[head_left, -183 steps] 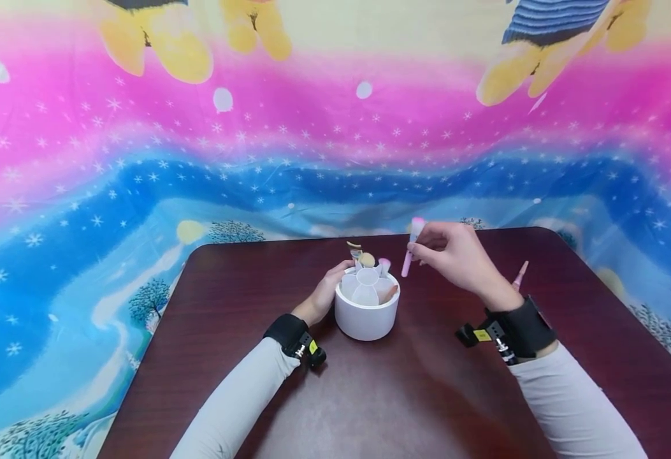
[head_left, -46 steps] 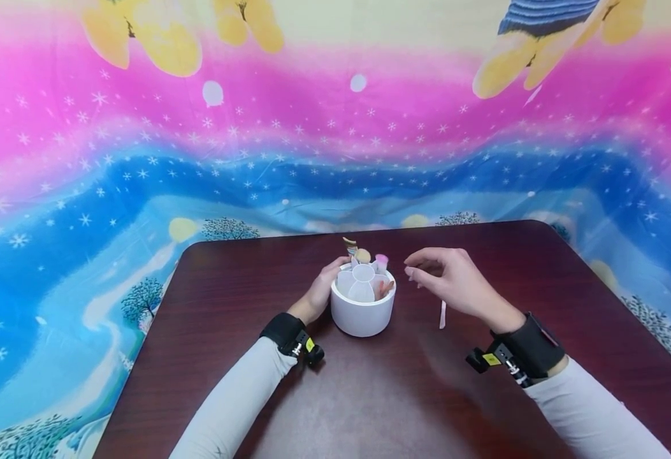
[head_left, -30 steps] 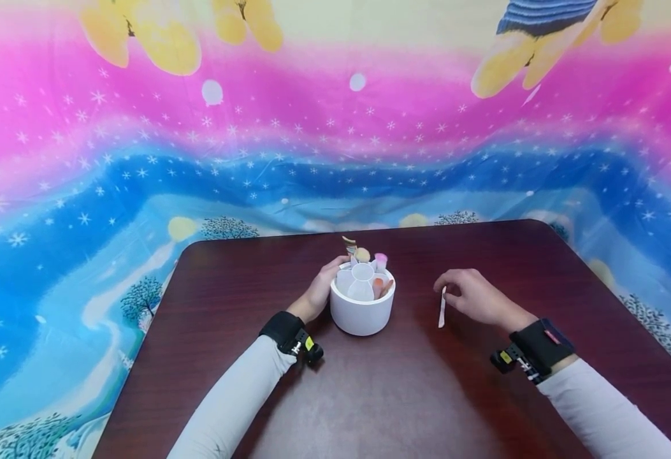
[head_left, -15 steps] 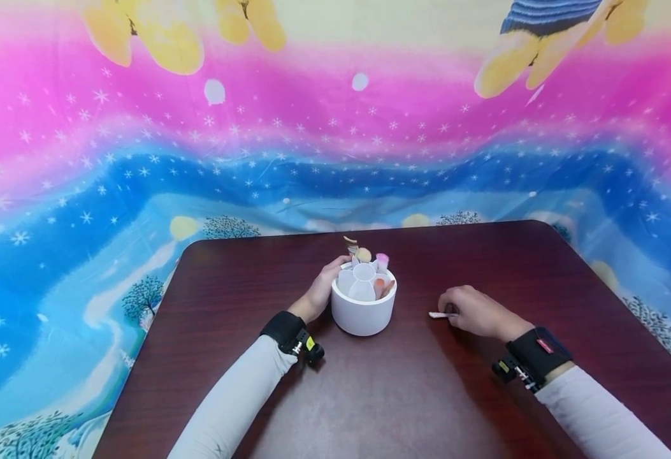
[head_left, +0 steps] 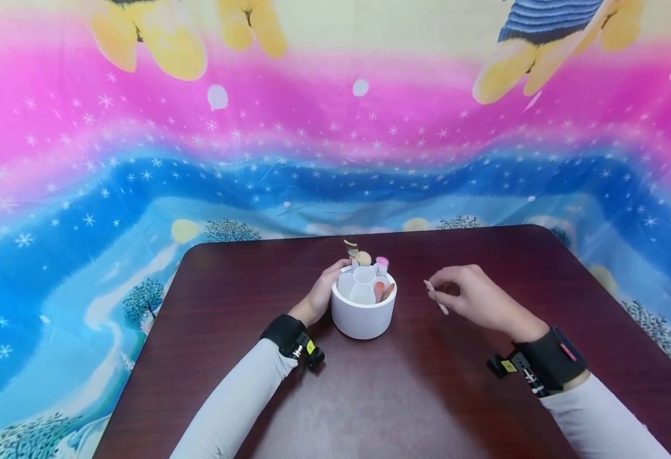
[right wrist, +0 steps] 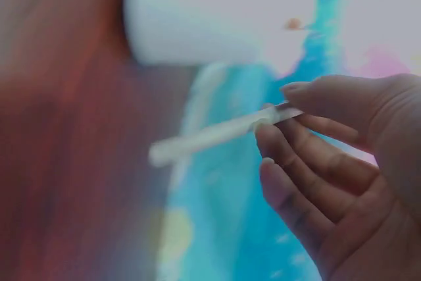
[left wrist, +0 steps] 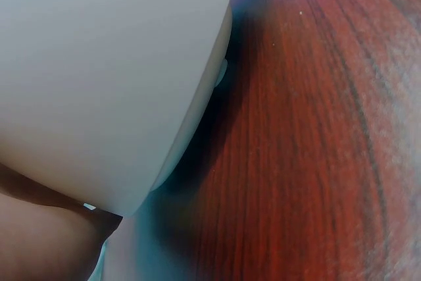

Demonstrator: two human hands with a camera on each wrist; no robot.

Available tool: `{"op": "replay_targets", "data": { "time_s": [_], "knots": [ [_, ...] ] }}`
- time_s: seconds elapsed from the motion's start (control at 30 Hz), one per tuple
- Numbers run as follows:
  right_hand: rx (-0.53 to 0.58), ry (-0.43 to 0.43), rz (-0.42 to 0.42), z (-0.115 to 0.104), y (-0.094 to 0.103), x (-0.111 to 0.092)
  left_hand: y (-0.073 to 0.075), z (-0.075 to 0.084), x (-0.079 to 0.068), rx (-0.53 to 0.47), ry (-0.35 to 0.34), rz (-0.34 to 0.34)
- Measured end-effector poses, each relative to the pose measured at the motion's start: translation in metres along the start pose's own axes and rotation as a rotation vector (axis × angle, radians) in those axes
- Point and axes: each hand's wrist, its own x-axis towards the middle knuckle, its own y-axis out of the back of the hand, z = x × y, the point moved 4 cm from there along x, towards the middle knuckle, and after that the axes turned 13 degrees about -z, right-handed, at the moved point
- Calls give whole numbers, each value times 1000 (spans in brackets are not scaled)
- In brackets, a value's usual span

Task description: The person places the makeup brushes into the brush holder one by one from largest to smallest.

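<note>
My left hand (head_left: 318, 296) holds the left side of a round white makeup brush holder (head_left: 364, 322), its fingers going behind the wall. In the left wrist view the holder's smooth side (left wrist: 112, 64) fills much of the picture. To the right of it, my right hand (head_left: 478, 299) pinches a slim white stick (right wrist: 204, 139) between thumb and fingers, above the table. The stick has a dark part near the fingertips; its exact kind does not show. Inside the holder stand a pink-tipped makeup brush (head_left: 382, 262), a round cream-tipped brush (head_left: 364, 257) and an orange-tipped brush (head_left: 379, 290).
The dark red wooden table (head_left: 243, 287) has rounded far corners. A printed cloth backdrop (head_left: 335, 140) hangs close behind it and down both sides. White petal-shaped dividers (head_left: 362, 292) split the holder's inside.
The pink brush seen earlier in my right hand is gone from it. The white stick, lying on the table a second ago, has been picked up. My left hand stays on the holder.
</note>
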Motion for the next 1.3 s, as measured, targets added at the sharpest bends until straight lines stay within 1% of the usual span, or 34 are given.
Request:
{"op": "replay_targets", "data": {
  "time_s": [0.13, 0.2, 0.23, 0.3, 0.37, 0.43, 0.53, 0.6, 0.7, 0.8, 0.97, 1.13, 1.3],
  "knots": [
    [12, 72, 136, -32, 22, 5, 0, 2, 0, -2, 7, -24],
    [56, 106, 186, -47, 28, 8, -3, 10, -4, -2, 17, -42],
    [82, 120, 207, -60, 31, 10, -4, 14, -5, -3, 22, -50],
    [140, 131, 233, -82, 35, 13, -6, 22, -9, -5, 31, -61],
    [184, 134, 250, -101, 36, 18, -8, 30, -11, 7, 26, -58],
    [218, 139, 258, -116, 34, 23, -8, 30, -11, 18, 16, -50],
    [268, 176, 235, -116, 22, 32, -8, 28, -12, 39, 14, -25],
    [282, 200, 215, -111, 12, 37, -9, 27, -12, 48, 23, -10],
    [271, 203, 187, -99, -1, 45, -9, 28, -13, 65, 20, 16],
    [228, 172, 193, -86, -8, 48, -8, 30, -15, 71, 4, 39],
    [158, 107, 243, -71, -1, 42, -8, 31, -13, 69, -14, 66],
    [158, 46, 292, -59, 9, 34, -6, 30, -7, 73, -40, 65],
    [157, 20, 344, -46, 17, 30, -2, 31, 2, 87, -63, 80]
  ]
}}
